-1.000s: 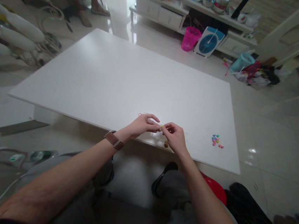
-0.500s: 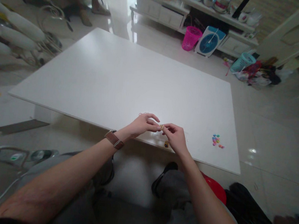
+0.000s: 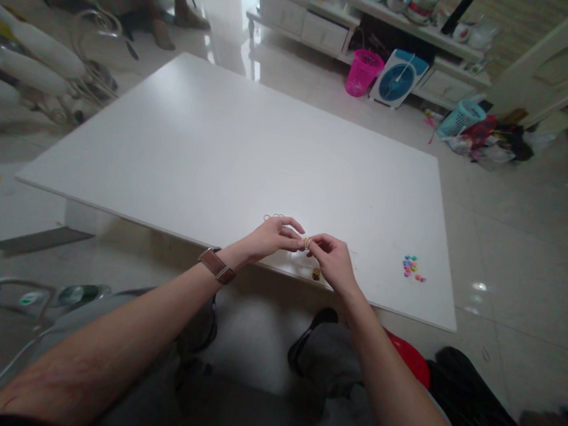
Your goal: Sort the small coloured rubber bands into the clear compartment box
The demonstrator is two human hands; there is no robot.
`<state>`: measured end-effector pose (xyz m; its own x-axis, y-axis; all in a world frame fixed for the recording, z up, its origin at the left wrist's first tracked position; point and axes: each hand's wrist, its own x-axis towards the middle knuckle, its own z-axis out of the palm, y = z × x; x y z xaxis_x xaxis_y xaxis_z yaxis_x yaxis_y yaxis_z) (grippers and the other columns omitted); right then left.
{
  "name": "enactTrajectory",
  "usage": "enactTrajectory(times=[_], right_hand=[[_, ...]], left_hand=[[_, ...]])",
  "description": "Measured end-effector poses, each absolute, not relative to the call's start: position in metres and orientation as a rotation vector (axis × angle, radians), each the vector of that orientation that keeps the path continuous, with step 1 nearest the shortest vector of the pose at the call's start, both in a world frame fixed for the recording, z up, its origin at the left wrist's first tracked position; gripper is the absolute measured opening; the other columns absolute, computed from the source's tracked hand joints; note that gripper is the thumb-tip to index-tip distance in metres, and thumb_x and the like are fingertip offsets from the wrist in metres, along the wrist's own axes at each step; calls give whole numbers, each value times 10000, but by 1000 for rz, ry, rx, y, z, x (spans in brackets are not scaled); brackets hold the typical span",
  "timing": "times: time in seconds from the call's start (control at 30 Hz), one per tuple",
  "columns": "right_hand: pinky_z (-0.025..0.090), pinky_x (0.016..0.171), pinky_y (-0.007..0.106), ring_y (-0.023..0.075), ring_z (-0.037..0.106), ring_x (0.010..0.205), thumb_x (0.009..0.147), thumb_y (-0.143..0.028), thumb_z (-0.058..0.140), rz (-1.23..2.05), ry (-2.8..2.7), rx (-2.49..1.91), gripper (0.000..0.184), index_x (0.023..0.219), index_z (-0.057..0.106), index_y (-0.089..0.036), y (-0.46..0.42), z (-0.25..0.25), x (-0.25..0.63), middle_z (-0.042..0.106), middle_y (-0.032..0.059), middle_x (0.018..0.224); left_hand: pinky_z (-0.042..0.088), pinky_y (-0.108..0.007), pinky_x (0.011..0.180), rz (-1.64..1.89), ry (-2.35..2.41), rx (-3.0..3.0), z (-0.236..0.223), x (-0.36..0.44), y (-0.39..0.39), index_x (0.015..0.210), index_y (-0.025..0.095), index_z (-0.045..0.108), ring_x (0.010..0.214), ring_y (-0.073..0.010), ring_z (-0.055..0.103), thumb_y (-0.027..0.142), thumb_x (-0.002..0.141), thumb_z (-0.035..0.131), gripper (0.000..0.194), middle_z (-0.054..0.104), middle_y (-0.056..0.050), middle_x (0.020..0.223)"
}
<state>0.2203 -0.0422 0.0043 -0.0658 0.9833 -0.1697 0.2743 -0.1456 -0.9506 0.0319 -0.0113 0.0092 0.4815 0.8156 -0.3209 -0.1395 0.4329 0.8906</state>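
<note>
My left hand (image 3: 272, 236) and my right hand (image 3: 332, 263) meet over the near edge of a white table (image 3: 210, 145). Both pinch a small yellowish bead (image 3: 306, 242) between their fingertips. A thin cord loop (image 3: 273, 217) lies on the table just beyond my left hand. A small dark bead (image 3: 316, 274) lies on the table under my right hand. A brown watch strap sits on my left wrist.
A small heap of coloured beads (image 3: 412, 267) lies to the right near the table's front edge. Beyond the table stand a pink basket (image 3: 362, 72), a blue fan (image 3: 396, 80) and a teal basket (image 3: 460, 116). Another person's feet (image 3: 167, 24) show at the back left.
</note>
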Motion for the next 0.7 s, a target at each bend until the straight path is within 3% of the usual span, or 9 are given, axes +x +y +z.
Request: enactTrajectory(times=[0.2,0.7], right_hand=[[470,643,278,161,628,655,872,-394,626,1157,-1484,-1494,241,782,685,-179,-44,5,218,684,23,710],[442,612,274,158,593,634,825,-387,660,1105,-1504,-1553,219,779,697,-176,-45,4,217,681,30,720]], left_hand=[[525,-301,781,668,853,947,6,34,-12,931,131,664,757,-149,694,262,646,899,392,752,-44,744],[513,-312,775,732,911,1003,5,34,-13,940,139,663,732,-149,677,288,645,890,401,736,-28,730]])
